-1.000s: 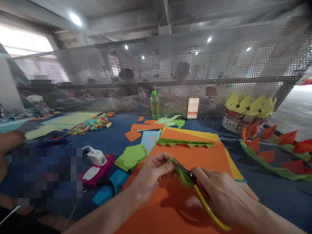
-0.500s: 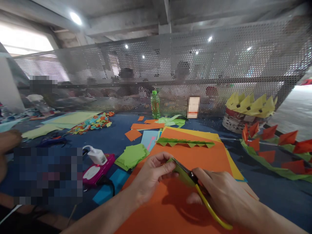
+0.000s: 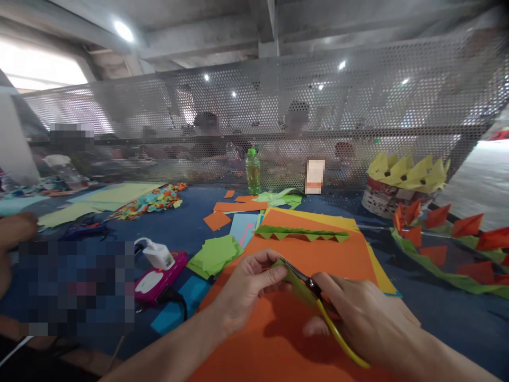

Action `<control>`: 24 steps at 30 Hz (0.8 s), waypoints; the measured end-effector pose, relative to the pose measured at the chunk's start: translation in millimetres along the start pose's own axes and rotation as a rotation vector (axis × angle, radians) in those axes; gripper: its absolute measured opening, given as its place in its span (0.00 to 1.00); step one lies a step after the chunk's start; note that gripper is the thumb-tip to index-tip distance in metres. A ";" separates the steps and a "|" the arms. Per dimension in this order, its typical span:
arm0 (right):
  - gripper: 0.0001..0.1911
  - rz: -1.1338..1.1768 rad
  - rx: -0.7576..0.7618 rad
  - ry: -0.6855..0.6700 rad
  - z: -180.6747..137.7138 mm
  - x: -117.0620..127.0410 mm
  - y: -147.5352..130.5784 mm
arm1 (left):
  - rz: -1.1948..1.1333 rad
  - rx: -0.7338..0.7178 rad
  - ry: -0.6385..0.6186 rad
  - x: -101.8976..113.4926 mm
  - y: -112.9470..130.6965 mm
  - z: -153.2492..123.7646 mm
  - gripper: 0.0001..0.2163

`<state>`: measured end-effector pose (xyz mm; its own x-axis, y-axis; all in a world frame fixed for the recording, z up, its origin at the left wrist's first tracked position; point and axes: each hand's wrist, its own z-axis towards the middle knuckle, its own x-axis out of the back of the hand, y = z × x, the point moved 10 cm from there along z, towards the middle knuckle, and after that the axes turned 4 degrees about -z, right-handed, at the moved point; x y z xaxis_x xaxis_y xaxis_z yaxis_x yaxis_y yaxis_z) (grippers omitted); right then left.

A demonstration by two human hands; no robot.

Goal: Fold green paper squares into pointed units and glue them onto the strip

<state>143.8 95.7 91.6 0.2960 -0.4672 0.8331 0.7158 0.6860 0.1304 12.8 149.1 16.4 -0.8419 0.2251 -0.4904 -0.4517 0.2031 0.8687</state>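
My left hand (image 3: pixel 256 276) pinches a small piece of green paper (image 3: pixel 299 286) between thumb and fingertips, above a large orange sheet (image 3: pixel 254 339). In my right hand (image 3: pixel 356 307) is a pair of scissors (image 3: pixel 312 285) with yellow handles. Their dark blades point up and left, lying along the green paper near my left fingertips. Whether the blades are fully closed I cannot tell. Just beyond my hands, a green strip with a zigzag edge (image 3: pixel 302 233) rests on the orange sheet. My right palm partly hides the scissor handles.
Left of my hands lie green paper squares (image 3: pixel 217 254) and a magenta power strip (image 3: pixel 161 278) with a white charger (image 3: pixel 159 255). A green bottle (image 3: pixel 253 172) stands behind. Paper crowns, one yellow (image 3: pixel 405 172) and one orange-green (image 3: pixel 437 252), sit right. Another person's hand (image 3: pixel 18 228) is far left.
The yellow scissor handle has swung slightly up and left toward the other handle, as my right hand squeezes. My left hand and the green paper stay almost in place.
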 end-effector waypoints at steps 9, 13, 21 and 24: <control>0.17 0.003 -0.015 -0.038 -2.9 -6.9 2.4 | 0.008 0.011 -0.003 -1.5 -0.8 -1.0 0.15; 0.22 -0.025 0.013 0.005 -0.3 -1.1 0.2 | 0.014 0.016 -0.009 -1.6 -1.4 -1.7 0.15; 0.26 -0.035 0.042 0.057 -2.4 2.9 -2.6 | 0.033 0.028 -0.017 -4.6 -2.3 -2.9 0.16; 0.23 -0.030 0.007 0.056 -7.8 9.8 9.2 | 0.034 0.013 -0.015 -1.5 -0.6 -1.2 0.16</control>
<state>158.2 93.1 96.8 0.3094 -0.5180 0.7975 0.7205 0.6750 0.1588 14.0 147.5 16.7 -0.8523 0.2464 -0.4614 -0.4187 0.2075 0.8841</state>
